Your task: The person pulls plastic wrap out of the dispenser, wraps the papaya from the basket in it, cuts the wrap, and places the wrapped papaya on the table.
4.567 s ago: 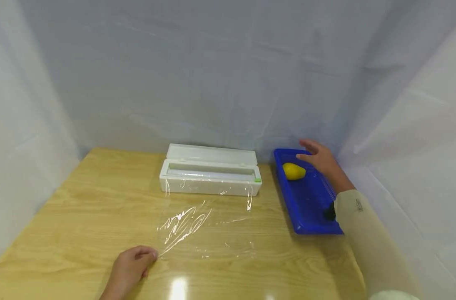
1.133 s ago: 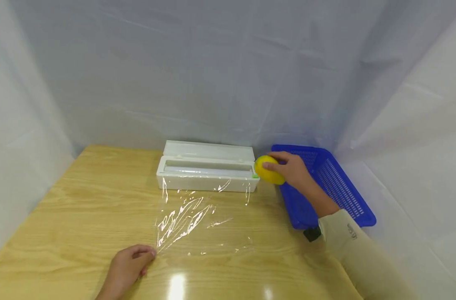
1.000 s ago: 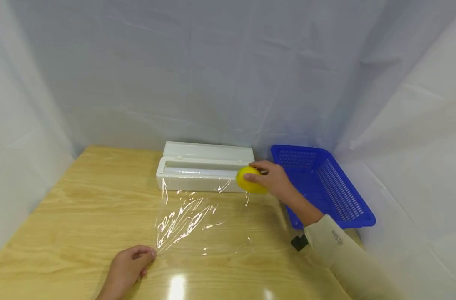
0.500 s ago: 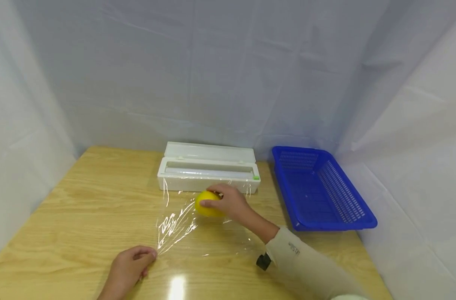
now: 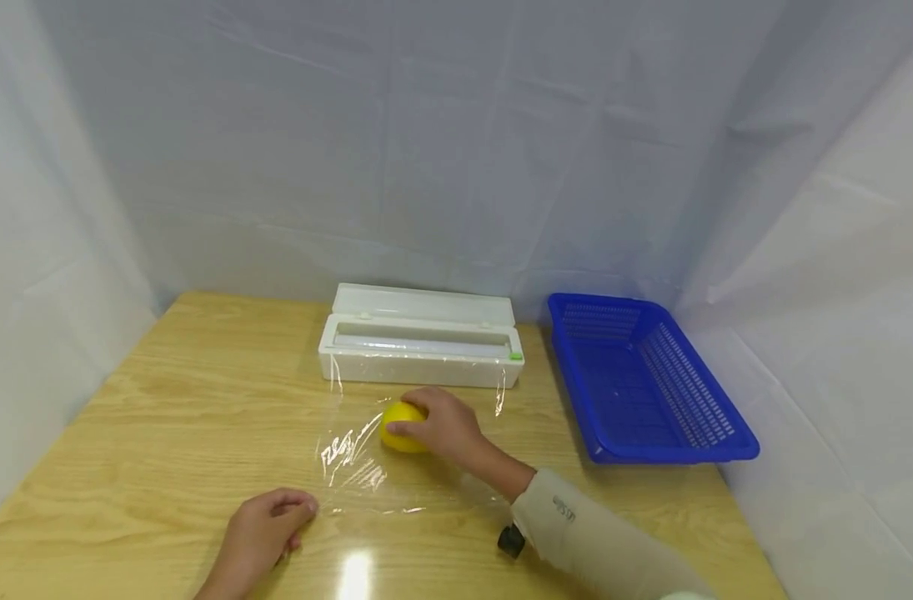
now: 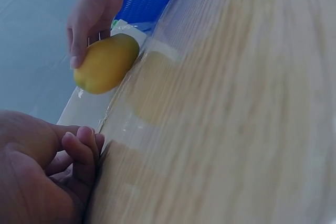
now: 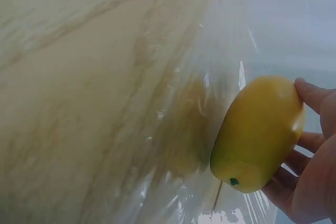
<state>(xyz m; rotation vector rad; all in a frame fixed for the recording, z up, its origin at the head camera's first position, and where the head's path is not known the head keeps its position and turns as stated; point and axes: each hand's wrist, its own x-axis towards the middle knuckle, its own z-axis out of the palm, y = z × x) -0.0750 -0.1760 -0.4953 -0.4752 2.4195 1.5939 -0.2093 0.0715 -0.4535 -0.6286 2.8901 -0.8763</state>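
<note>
A yellow mango (image 5: 402, 427) is in my right hand (image 5: 447, 425), whose fingers and thumb grip it from the right side. It sits at the film's surface over the middle of a clear sheet of cling film (image 5: 351, 450). In the right wrist view the mango (image 7: 260, 135) shows a small green stem spot at its lower end. At the film's near left corner, my left hand (image 5: 264, 529) pinches the edge between thumb and fingers. The left wrist view shows these fingertips (image 6: 86, 137) together at the film's edge.
Behind the film stands a white cling film dispenser (image 5: 422, 368) with its lid raised, the sheet running from its front. A blue plastic basket (image 5: 587, 417) is at the right of the wooden table (image 5: 163, 417). White cloth (image 5: 456, 150) hangs at the back and sides.
My right hand took the mango out of the blue basket, carried it left past the dispenser and lowered it over the cling film. The left hand stayed at the film's corner.
</note>
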